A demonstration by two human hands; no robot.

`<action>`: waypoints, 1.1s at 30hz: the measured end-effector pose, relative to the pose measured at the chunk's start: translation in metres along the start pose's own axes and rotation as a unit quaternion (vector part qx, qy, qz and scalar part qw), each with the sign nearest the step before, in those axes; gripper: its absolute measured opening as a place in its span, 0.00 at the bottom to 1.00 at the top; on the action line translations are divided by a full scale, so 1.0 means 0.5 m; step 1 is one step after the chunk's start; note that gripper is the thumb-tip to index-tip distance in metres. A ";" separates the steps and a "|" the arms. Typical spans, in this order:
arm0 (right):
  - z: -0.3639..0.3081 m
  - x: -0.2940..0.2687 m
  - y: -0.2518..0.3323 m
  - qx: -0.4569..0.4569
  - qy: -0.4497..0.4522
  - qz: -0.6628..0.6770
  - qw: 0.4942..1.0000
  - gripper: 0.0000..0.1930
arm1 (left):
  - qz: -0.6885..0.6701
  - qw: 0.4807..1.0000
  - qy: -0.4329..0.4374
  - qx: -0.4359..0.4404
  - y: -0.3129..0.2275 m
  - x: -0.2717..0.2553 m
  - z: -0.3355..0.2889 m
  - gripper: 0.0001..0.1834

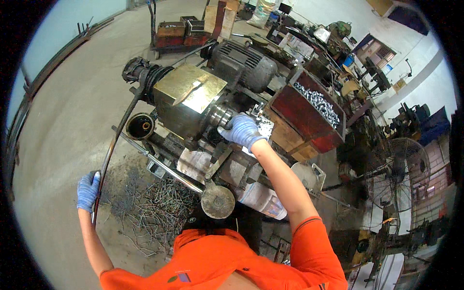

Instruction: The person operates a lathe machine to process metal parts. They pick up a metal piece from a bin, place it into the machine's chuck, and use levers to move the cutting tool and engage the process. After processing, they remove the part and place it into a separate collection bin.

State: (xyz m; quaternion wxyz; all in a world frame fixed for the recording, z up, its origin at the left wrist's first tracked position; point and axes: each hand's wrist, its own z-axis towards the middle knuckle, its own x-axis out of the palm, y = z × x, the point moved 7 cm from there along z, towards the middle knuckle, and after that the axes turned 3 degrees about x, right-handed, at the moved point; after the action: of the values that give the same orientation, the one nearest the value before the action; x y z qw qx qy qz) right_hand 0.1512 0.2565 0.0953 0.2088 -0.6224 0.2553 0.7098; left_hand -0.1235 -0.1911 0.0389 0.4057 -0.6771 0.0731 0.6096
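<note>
1. From my station, the spindle (221, 115), bright ringed steel, sits at frame centre; the right hand (240, 130), in a blue knitted glove, is against its front end. Thumb and fingers are bent; I cannot tell whether they pinch a part.
2. The lever (113, 144), a long dark bent rod, crosses left of centre. The left hand (88, 191), gloved alike, is at its lower end, fingers curled; I cannot confirm closure around it.
3. The cover (169, 79) is a shiny, brassy flat plate; the motor (244, 63) behind is ribbed and grimy.
4. Floor (63, 121): smooth grey, with tangled scrap (159, 208) at lower centre-left. A pale wall (46, 41) stands upper left.
5. Right of centre, a red bin (294, 107) holds small silvery parts (319, 104); a caged fan (398, 166) stands far right.
6. Obstruction: the right hand hides the spindle's front end from me.
</note>
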 end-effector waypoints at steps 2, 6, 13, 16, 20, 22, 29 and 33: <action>0.005 0.006 -0.010 0.008 0.006 0.022 1.000 0.25 | -0.015 1.000 0.015 -0.009 -0.004 0.013 -0.004 0.18; -0.006 -0.025 0.018 0.031 0.065 0.086 0.994 0.30 | 0.035 0.999 0.017 -0.011 -0.029 0.008 -0.028 0.19; 0.002 -0.043 0.052 -0.012 0.094 0.005 0.995 0.33 | 0.152 0.988 -0.016 -0.031 -0.013 -0.013 -0.110 0.17; 0.004 -0.036 0.057 -0.014 0.074 -0.034 0.997 0.32 | 0.168 0.983 -0.005 -0.075 0.052 0.025 -0.116 0.15; 0.006 -0.015 0.042 -0.024 0.078 -0.033 0.996 0.33 | 0.284 0.958 -0.029 -0.025 0.096 0.037 -0.038 0.10; 0.005 -0.005 0.034 -0.012 0.063 -0.036 0.997 0.29 | 0.301 0.950 -0.059 0.056 0.132 0.002 0.030 0.09; 0.014 -0.003 0.032 0.000 0.055 -0.040 0.998 0.27 | 0.419 0.894 -0.118 0.101 0.298 -0.049 0.198 0.14; 0.009 -0.019 0.047 0.003 0.070 -0.029 0.997 0.27 | 0.364 0.930 -0.054 0.008 0.316 -0.050 0.211 0.13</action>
State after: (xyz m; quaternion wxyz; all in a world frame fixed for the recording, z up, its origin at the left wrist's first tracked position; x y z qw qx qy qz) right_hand 0.1344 0.2412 0.1073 0.2125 -0.6772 0.2530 0.6574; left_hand -0.3043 -0.2378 -0.0039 0.1643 -0.5665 0.2976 0.7507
